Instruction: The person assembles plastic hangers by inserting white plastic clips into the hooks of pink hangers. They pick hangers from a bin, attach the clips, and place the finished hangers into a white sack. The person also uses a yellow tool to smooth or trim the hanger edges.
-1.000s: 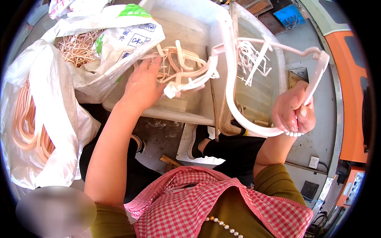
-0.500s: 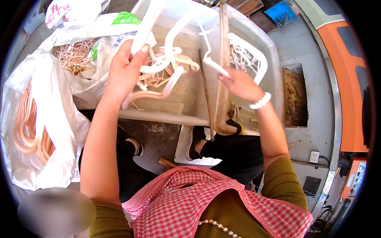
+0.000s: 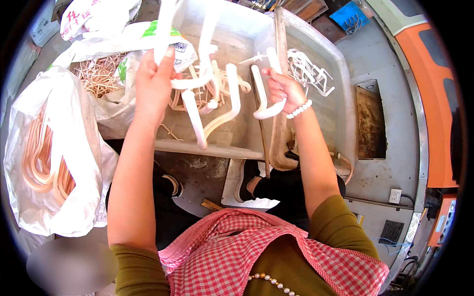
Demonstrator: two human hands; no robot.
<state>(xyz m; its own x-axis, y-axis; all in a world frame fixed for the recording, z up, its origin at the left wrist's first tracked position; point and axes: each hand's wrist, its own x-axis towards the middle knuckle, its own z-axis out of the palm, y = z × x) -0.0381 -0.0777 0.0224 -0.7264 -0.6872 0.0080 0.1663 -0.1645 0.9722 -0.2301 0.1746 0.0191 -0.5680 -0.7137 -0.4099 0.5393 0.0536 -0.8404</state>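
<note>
While the left hand (image 3: 155,81) grips a white strip (image 3: 166,34) between thumb and fingers, the right hand (image 3: 285,91) curls closed around a white hook (image 3: 269,112), whose bend shows below the fingers. Curved white pieces (image 3: 230,93) hang just beside the left hand, over the left bin (image 3: 212,149); whether they join the strip cannot be told. Behind them, pale loops (image 3: 241,86) lie heaped in that bin. The right hand is near the bar (image 3: 279,121) between the two bins, a thin stick (image 3: 262,135) leaning just beside it. Thin white rods (image 3: 308,69) lie tangled in the right bin (image 3: 347,98).

To the left, one sack (image 3: 81,172) holds peach strips (image 3: 37,158), and another, its neighbor (image 3: 121,106), holds short sticks (image 3: 98,76). The worker wears a white bracelet (image 3: 299,109), a red checked apron (image 3: 222,256) and a beaded necklace (image 3: 274,281). An orange machine (image 3: 437,128) stands at far right.
</note>
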